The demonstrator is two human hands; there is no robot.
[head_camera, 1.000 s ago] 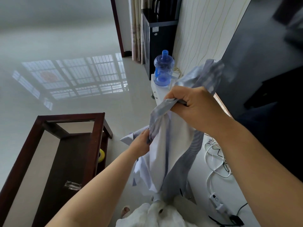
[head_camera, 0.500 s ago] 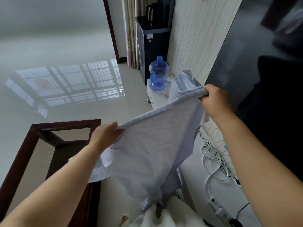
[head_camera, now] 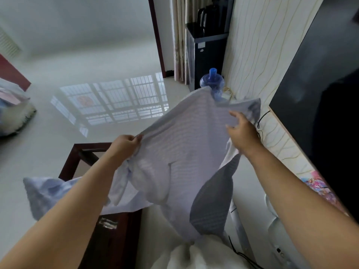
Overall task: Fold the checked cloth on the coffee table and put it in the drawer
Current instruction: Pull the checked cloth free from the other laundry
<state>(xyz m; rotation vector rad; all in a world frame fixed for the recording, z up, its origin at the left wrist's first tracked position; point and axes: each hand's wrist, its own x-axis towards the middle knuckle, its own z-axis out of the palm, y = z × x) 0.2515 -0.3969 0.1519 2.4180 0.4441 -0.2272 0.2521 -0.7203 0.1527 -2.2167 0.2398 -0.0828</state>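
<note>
Checked cloth (head_camera: 186, 152) aloft above the dark coffee table (head_camera: 116, 239), soft, light, billowing; left hand (head_camera: 124, 144) fingers pinching one top edge, right hand (head_camera: 242, 131) fingers loosely spread against the opposite edge; best gripped at corners.

Cloth (head_camera: 186, 148) spread between left hand (head_camera: 124, 145) and right hand (head_camera: 242, 131), above coffee table (head_camera: 77, 152); water bottle (head_camera: 212, 82) behind.

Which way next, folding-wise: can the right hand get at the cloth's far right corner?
Probably yes: the right hand is open against the checked cloth, and the corner lies just beyond its fingertips, nothing between.
</note>
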